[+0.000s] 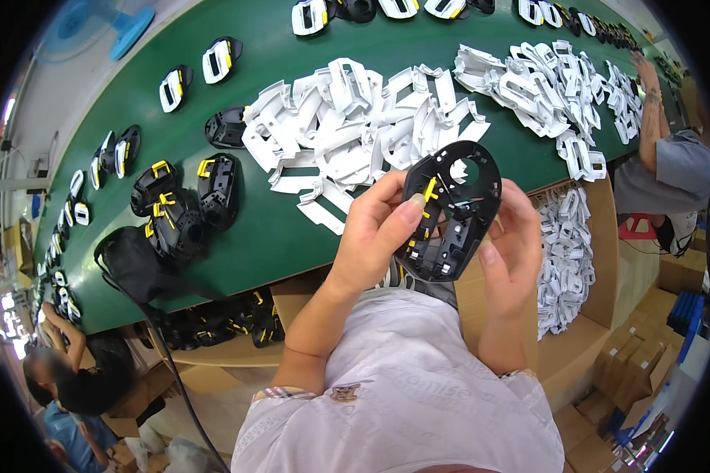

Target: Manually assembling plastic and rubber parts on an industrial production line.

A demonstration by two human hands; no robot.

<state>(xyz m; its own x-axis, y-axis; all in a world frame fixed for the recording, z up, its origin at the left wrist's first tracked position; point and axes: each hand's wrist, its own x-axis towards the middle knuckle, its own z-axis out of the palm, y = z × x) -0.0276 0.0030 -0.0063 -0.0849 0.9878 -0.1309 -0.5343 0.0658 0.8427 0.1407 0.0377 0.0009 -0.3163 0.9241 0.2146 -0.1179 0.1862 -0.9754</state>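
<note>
Both my hands hold up a black plastic housing [459, 229] above the front edge of the table. It is a rounded, elongated shell with a round hole at its upper end and ribs and small fittings inside. My left hand [383, 225] grips its left side, the thumb beside a yellow clip [429, 189] on the shell. My right hand [514, 244] holds the right side, fingers behind and thumb near the lower edge. Just beyond lies a heap of white plastic frames [343, 130]. To the left, several black housings with yellow parts [218, 189] rest on the table.
The green table [280, 244] curves across the view. A cardboard box of white frames [564, 260] stands right of me; another box of black parts [248, 319] sits under the left edge. Assembled units [217, 59] line the far side. Co-workers sit at right [663, 158] and lower left [79, 370].
</note>
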